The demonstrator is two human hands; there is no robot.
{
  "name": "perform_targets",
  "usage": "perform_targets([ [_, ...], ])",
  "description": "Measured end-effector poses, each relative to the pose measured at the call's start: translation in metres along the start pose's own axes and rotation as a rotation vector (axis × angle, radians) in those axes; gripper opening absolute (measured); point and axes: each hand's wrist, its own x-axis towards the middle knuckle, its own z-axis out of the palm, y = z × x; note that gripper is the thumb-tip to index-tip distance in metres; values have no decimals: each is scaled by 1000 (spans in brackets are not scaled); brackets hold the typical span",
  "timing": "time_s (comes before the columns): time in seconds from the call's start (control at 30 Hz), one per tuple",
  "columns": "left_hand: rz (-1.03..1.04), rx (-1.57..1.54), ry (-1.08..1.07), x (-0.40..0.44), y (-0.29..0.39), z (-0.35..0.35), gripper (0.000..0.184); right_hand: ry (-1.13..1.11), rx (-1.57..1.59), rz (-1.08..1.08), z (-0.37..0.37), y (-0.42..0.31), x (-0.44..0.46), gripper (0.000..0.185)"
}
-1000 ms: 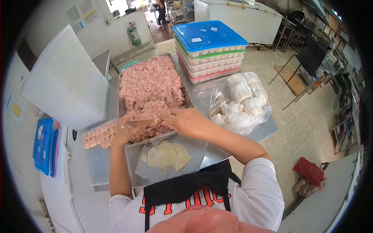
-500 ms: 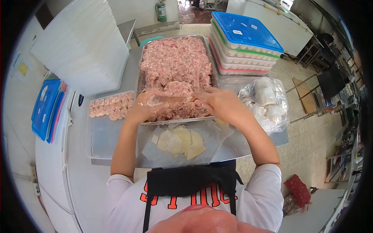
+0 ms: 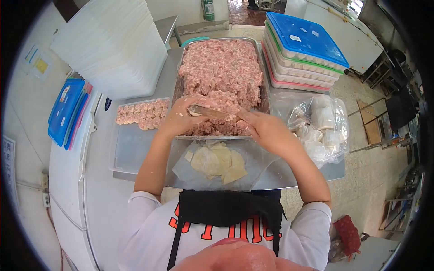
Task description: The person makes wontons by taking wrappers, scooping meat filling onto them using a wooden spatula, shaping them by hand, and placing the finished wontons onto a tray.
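Stick (image 3: 211, 112) in left hand (image 3: 180, 114), above mince (image 3: 221, 65), tip near right hand (image 3: 267, 130).

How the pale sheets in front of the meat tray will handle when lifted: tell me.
The pale sheets will probably be floppy and light for their size, since they look thin and lie flat. They may cling together, as they overlap. The wrinkled clear plastic beneath them looks loose, so it could shift along.

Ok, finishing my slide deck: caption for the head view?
Left hand holding a flat stick, right hand close by, over a tray of ground meat.
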Motion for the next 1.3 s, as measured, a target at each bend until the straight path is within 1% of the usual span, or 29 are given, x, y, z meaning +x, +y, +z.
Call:
perform_targets([
  [0.07,-35,217,42,-1,-28,4,46,-44,42,32,7,12,3,30],
  [0.17,-196,178,75,-4,-4,-23,48,-104,44,37,-12,32,5,30],
  [0.27,-114,236,284,-28,-6,-60,49,-74,28,86,0,48,10,29],
  [0.37,-454,379,320,-67,-44,-104,50,-110,-31,84,19,64,25,29],
  [0.47,-391,398,417,-121,-96,-122,53,73,125,87,51,72,33,25],
  [0.57,-497,585,431,-152,-118,-117,55,123,-14,137,55,54,29,23],
  [0.67,-607,481,436,-151,-127,-114,64,224,73,146,56,54,27,20],
  [0.77,-707,647,493,-145,-161,-109,73,212,18,122,58,57,27,20],
  [0.87,-680,590,426,-149,-189,-103,82,198,4,152,59,55,28,20],
  [0.97,-745,457,366,-145,-183,-98,86,171,-26,165,59,53,30,20],
  [1.07,-768,375,370,-135,-173,-100,87,146,-60,172,59,49,31,20],
  [1.17,-660,357,424,-129,-178,-99,86,160,-56,144,61,50,33,19],
  [1.27,-600,307,385,-137,-174,-102,84,214,-16,122,63,52,33,18],
  [1.3,-618,229,374,-141,-171,-105,82,208,-14,128,63,52,33,18],
])
